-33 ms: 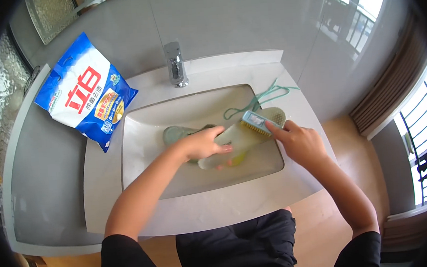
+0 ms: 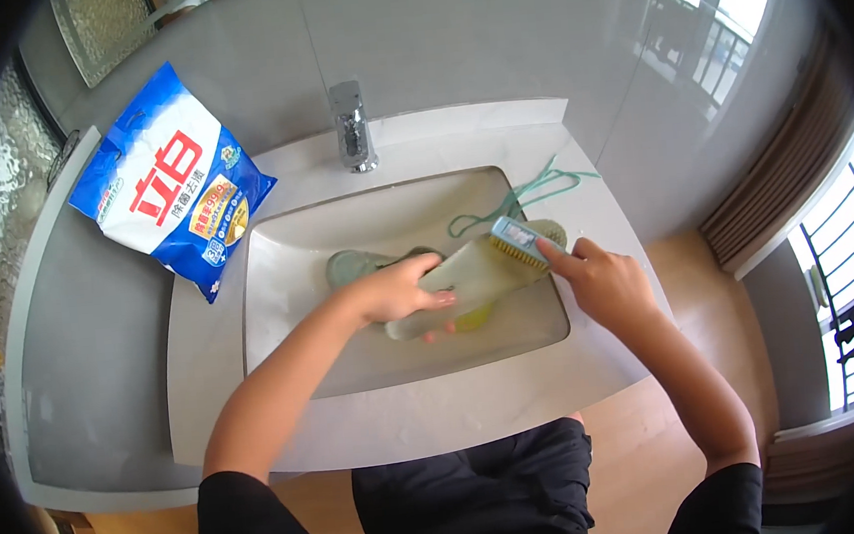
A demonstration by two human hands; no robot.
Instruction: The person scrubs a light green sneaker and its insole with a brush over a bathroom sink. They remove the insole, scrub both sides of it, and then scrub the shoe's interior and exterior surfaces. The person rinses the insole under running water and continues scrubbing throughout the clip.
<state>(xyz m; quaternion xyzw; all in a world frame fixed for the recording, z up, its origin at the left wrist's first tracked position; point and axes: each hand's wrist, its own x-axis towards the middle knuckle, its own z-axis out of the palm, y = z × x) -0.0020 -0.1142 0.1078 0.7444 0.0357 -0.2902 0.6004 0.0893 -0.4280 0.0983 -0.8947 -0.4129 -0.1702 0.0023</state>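
My left hand (image 2: 401,294) is closed around the middle of a pale green shoe (image 2: 478,271), its long flat sole facing up over the sink. The shoe's dotted end points right. In my right hand (image 2: 600,278) is a light blue scrubbing brush (image 2: 519,239), its yellow bristles against the sole near that end. A second grey-green shoe (image 2: 347,267) lies in the sink behind my left hand, partly hidden by it. Something yellow-green (image 2: 473,318) shows beneath the held shoe; I cannot tell what it is.
The white sink (image 2: 286,323) is set in a pale countertop (image 2: 409,424), with a chrome faucet (image 2: 352,127) behind it. Teal shoelaces (image 2: 541,190) drape over the sink's back right rim. A blue and white detergent bag (image 2: 175,181) stands at the left.
The held shoe has shifted slightly left and tilted a little. The brush has moved a little to the right and turned slightly on the sole.
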